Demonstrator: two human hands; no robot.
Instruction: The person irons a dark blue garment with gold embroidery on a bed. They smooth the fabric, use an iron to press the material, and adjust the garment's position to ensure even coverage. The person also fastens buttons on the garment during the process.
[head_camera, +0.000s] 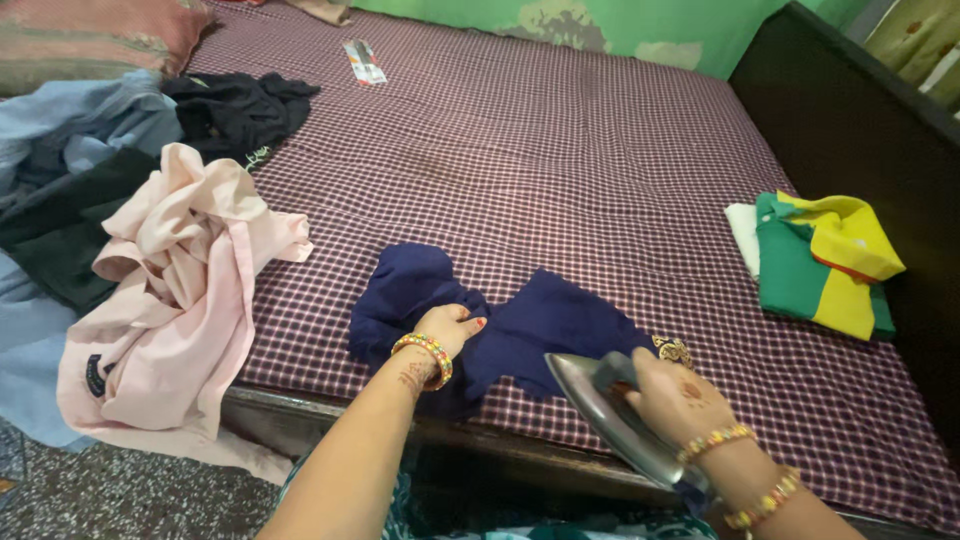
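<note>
The navy garment (520, 325) lies crumpled on the near edge of the bed (560, 160), on the purple checked sheet, roughly in the middle of my view. My left hand (450, 328) sits on its middle, fingers curled shut around a bunched fold of the cloth, with beaded bangles on the wrist. Just right of it and nearer to me, my right hand (675, 400) is closed around the handle of the iron (610, 415). The iron is tilted, its shiny metal soleplate turned up and to the left, and its pointed nose is over the near right part of the navy cloth; I cannot tell whether it touches the fabric.

To the left, a pale pink shirt (175, 300) hangs in a loose heap over the bed's near corner. Behind it are a light blue garment (80, 130), a dark green one (60, 235) and, farther off, a black garment (240, 110). Well apart on the right side of the bed lies a folded green and yellow shirt (820, 265) on top of something white. Far up the bed rests a small flat packet (365, 62), before a green wall (600, 25).
</note>
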